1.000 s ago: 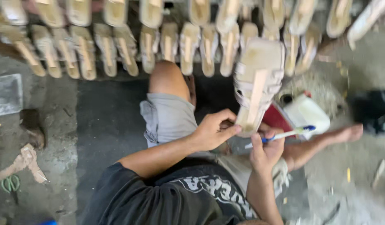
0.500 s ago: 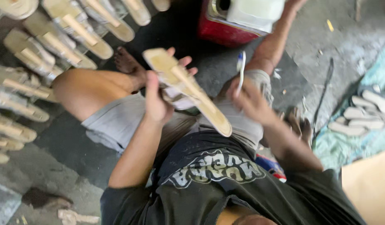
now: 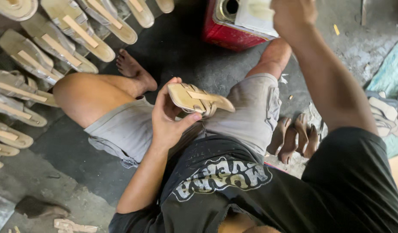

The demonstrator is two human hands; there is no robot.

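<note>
Sandal sole [image 3: 199, 100] sits over the lap, in the left hand [image 3: 168, 118], lower and flatter than half a second ago, when it was raised and tilted. Left fingers [image 3: 188, 118] wrap its heel end, thumb pressed on the edge. Right hand [image 3: 293, 15] has gone up to the red can [image 3: 227, 30] by the top edge; its fingers are cropped, grip cannot be told. More soles [image 3: 56, 47] lie rowed on the floor [image 3: 78, 172] at left.

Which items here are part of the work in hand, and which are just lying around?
In hand:
left hand gripping a tan sandal sole
right hand at the red can

Lying about:
rows of soles
brown pieces
blue cloth
</note>
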